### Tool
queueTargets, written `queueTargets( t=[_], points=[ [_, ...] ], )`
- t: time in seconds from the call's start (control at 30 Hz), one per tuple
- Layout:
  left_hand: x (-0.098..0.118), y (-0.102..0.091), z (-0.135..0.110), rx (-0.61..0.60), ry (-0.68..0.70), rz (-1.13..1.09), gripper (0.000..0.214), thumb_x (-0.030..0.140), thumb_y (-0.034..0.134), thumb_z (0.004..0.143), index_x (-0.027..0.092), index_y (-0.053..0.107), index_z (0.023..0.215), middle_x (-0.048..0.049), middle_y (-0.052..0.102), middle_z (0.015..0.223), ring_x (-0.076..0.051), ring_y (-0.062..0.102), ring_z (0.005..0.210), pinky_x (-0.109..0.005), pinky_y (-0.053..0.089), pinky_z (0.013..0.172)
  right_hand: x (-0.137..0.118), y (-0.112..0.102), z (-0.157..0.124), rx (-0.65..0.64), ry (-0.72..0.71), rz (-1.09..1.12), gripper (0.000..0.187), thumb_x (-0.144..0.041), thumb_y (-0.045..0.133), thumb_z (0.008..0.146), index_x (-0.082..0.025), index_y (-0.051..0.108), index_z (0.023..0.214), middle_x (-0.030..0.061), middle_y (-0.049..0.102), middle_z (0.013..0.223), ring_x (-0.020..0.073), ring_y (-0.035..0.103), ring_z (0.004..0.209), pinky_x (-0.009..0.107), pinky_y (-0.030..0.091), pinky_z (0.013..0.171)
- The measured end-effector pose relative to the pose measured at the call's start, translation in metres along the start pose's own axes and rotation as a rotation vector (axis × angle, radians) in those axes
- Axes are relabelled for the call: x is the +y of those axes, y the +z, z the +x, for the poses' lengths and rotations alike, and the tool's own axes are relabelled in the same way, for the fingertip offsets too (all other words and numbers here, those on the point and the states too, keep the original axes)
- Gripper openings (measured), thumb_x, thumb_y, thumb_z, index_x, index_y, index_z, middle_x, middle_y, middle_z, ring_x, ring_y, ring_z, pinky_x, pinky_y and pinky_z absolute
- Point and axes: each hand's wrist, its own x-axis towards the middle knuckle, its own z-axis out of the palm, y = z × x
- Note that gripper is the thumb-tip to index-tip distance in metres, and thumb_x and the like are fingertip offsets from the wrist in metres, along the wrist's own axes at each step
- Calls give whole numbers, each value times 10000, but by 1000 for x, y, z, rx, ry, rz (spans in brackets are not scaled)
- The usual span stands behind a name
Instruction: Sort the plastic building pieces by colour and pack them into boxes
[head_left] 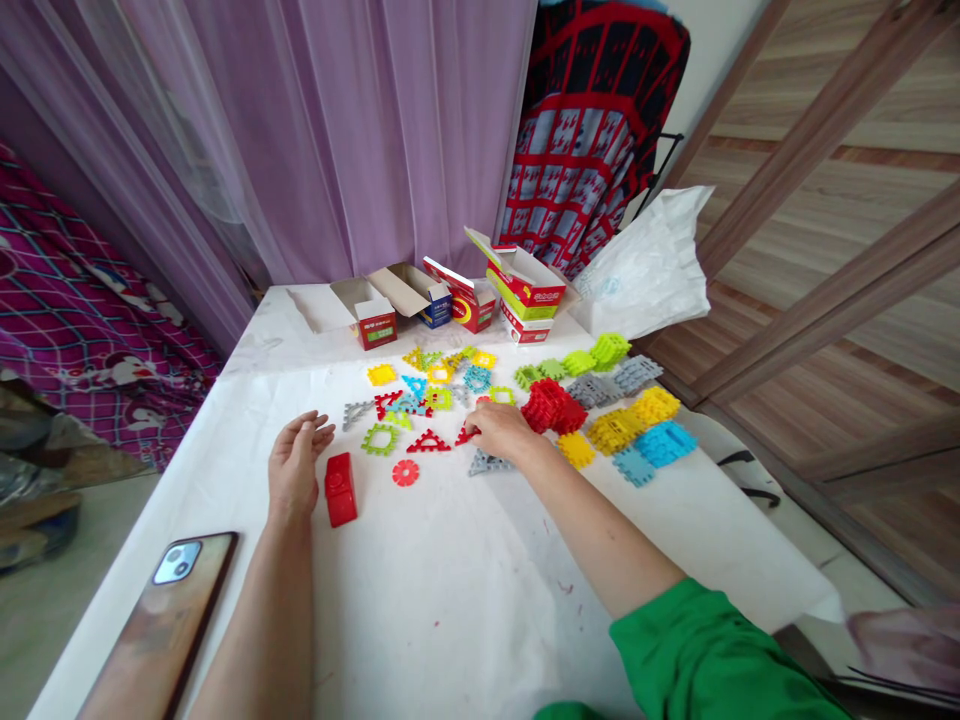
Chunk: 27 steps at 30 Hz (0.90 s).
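Note:
My right hand reaches into the loose plastic building pieces, its fingertips closed on a red triangular piece. Just left of it lies another red triangular piece, with a red round notched piece in front. A grey piece is partly under my right wrist. My left hand hovers at the left with fingers stretched out and nothing in them. Beside it is a red plastic block. A green square frame piece and several yellow, blue and grey pieces are scattered behind.
Stacks of pieces sorted by colour stand at the right: red, yellow, blue, grey and green. Opened cardboard boxes line the back beside a white bag. A phone lies near the left edge.

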Motion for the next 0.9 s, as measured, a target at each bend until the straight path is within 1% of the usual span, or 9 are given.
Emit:
queueTargets(
  t=[0.2, 0.33, 0.43, 0.53, 0.6, 0.7, 0.77, 0.83, 0.9],
  points=[
    [2, 1, -1, 11, -14, -25, 326, 413, 682, 714, 182, 657, 943, -59, 717, 915, -157, 693, 781, -334, 545, 785, -15, -12, -1, 36, -33, 8, 222, -231, 564, 857, -256, 743, 985, 37, 712, 1053, 186, 627, 1006, 244, 437, 801],
    [2, 2, -1, 11, -12, -19, 326, 415, 677, 718, 183, 655, 946, -60, 717, 920, -157, 693, 781, -337, 546, 786, -44, -2, 4, 53, -174, -11, 216, -326, 574, 873, -236, 725, 998, 59, 699, 1069, 214, 622, 1008, 273, 446, 796],
    [1, 1, -1, 8, -12, -15, 328, 417, 672, 721, 184, 653, 950, -62, 716, 927, -159, 693, 790, -345, 545, 796, -63, 8, 9, 31, -180, -42, 223, -332, 569, 883, -216, 708, 1012, 78, 691, 1096, 228, 622, 1010, 292, 455, 795],
    [1, 1, -1, 10, -15, -25, 334, 418, 674, 717, 182, 653, 953, -62, 715, 925, -158, 693, 791, -348, 541, 807, -69, 10, 13, 27, -181, 10, 213, -302, 547, 898, -207, 699, 1012, 76, 707, 1076, 221, 630, 1005, 284, 451, 790],
    [1, 1, -1, 8, -14, -29, 339, 422, 675, 716, 183, 654, 956, -63, 715, 932, -158, 692, 794, -348, 539, 810, -69, 7, 13, 67, -125, 129, 234, -307, 509, 918, -208, 692, 1026, 63, 722, 1049, 202, 644, 974, 264, 449, 760],
    [1, 1, -1, 4, -12, -27, 346, 431, 674, 716, 185, 655, 959, -69, 716, 944, -158, 691, 794, -344, 538, 802, -63, 1, 8, 68, 74, 280, 266, -310, 473, 923, -210, 705, 1007, 50, 741, 988, 185, 666, 894, 247, 447, 701],
    [1, 1, -1, 2, -11, -25, 349, 435, 675, 715, 185, 656, 957, -72, 716, 949, -158, 690, 791, -341, 538, 796, -58, -4, 2, -25, 173, 265, 260, -310, 501, 892, -196, 734, 901, 72, 749, 910, 203, 675, 846, 261, 452, 685],
    [0, 1, -1, 1, -9, -22, 350, 439, 673, 716, 186, 655, 957, -74, 716, 952, -160, 690, 792, -344, 539, 797, -53, -7, -2, -84, 206, 195, 256, -298, 519, 866, -187, 744, 818, 94, 747, 864, 225, 678, 835, 280, 459, 688],
    [0, 0, -1, 1, -5, -19, 350, 443, 668, 722, 188, 653, 961, -75, 715, 957, -162, 690, 797, -350, 539, 804, -49, -8, -2, -36, 178, 118, 258, -263, 498, 866, -196, 747, 848, 97, 743, 899, 232, 675, 874, 288, 463, 705]
  ],
)
